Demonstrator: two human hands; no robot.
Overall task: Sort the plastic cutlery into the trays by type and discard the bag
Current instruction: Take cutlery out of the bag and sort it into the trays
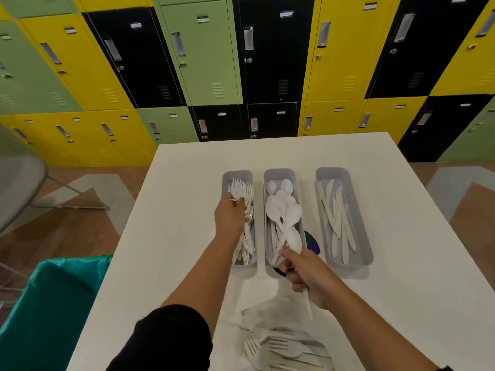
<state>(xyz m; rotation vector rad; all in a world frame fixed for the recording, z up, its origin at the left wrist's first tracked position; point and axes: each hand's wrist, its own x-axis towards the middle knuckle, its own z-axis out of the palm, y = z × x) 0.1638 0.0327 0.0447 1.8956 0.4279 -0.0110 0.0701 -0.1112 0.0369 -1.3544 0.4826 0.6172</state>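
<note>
In the head view we see a white surface (174, 236) with three grey trays set side by side across its middle. The left tray (224, 180) holds forks, the middle tray (292, 174) holds spoons, and the right tray (367, 253) holds knives (338, 223).

Our left hand (229, 215) reaches over the left tray, its fingers closed around the handles of a few forks (237, 190) whose tines point toward the far end of that tray. Our right hand (308, 274) sits at the near end of the middle tray, its fingers gripping a spoon (293, 240); the bowl rests over the spoons already in the tray, and a white handle sticks out below the hand toward us.

On the near part of the surface lies the clear plastic bag (265, 314), crumpled and flat, with more loose forks (284, 346) lying at its near end.

A dark round item (312, 243) shows between the middle and right trays; we cannot tell what it is. A bin lined with a teal bag (53, 303) stands left of the surface. Yellow, green and black lockers (203, 49) fill the far wall.
</note>
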